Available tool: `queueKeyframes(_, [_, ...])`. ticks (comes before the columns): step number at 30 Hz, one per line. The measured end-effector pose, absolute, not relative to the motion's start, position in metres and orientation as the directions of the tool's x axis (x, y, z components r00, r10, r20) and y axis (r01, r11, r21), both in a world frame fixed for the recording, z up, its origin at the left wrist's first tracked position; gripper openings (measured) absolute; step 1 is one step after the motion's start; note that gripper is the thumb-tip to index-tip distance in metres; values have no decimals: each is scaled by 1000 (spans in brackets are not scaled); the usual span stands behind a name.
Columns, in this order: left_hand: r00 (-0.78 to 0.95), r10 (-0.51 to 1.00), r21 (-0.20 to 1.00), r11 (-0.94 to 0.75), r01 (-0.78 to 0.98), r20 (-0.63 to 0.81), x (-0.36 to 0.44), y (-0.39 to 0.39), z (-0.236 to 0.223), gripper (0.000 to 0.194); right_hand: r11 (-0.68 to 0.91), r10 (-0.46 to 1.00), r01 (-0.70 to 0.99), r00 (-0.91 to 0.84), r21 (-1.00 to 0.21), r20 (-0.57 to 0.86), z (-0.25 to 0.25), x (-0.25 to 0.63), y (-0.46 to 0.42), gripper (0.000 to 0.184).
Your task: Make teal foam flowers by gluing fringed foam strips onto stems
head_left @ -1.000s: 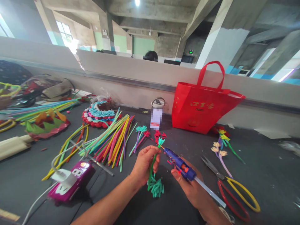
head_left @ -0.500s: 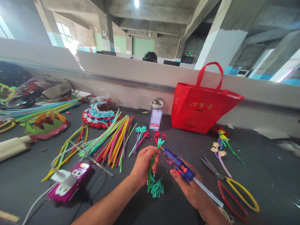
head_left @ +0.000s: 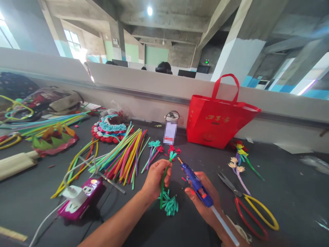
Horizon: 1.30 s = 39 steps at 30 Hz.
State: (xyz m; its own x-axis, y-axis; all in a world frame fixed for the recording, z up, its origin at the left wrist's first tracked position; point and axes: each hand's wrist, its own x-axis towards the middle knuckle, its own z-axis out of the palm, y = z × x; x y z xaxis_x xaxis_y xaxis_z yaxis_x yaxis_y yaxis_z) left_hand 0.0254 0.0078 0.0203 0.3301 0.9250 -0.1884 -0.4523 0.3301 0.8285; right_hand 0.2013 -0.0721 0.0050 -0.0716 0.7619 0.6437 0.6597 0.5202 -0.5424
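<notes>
My left hand point(head_left: 157, 176) pinches a pipe-cleaner flower point(head_left: 172, 156) with turquoise petals on top and a green stem point(head_left: 163, 187) hanging below the fingers. My right hand point(head_left: 205, 195) is wrapped round a blue glue gun point(head_left: 194, 180), a clear glue stick point(head_left: 223, 223) jutting from its back end. The gun's nozzle points up and left, a short gap away from the flower. On the table under my left hand lies a pile of short turquoise pieces point(head_left: 170, 204). Small red pieces point(head_left: 174, 149) lie just beyond the flower.
Scissors point(head_left: 238, 193) lie open on the right near finished flowers point(head_left: 236, 166). Colourful pipe cleaners point(head_left: 128, 151) are spread at centre left, beyond a purple power strip point(head_left: 82, 199) with a white cable. A red bag point(head_left: 218, 120) stands at the back against the partition.
The glue gun's nozzle has drawn back to the right, away from the flower, which it was touching or nearly touching before. My left hand still holds the flower.
</notes>
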Motion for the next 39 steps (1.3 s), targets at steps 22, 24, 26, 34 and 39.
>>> queueKeyframes(22, [313,928,860,323,-395,-205,-5,25,6,24,-111,991,926,129,-360,24,-28,238,-86,16])
queueKeyframes(24, [323,922,856,335,-393,-213,-6,25,1,24,-123,992,915,129,-383,-11,-32,242,-85,17])
queueKeyframes(26, [329,919,854,343,-390,-219,-9,24,-1,24,-132,991,905,126,-404,-41,-34,245,-84,19])
queueKeyframes(34, [355,911,866,342,-364,-210,-12,20,-2,24,-82,996,903,59,-423,-67,-18,249,-93,31])
queueKeyframes(39, [370,908,868,335,-365,-195,-10,16,0,23,89,981,935,-22,-343,195,1,222,-83,15])
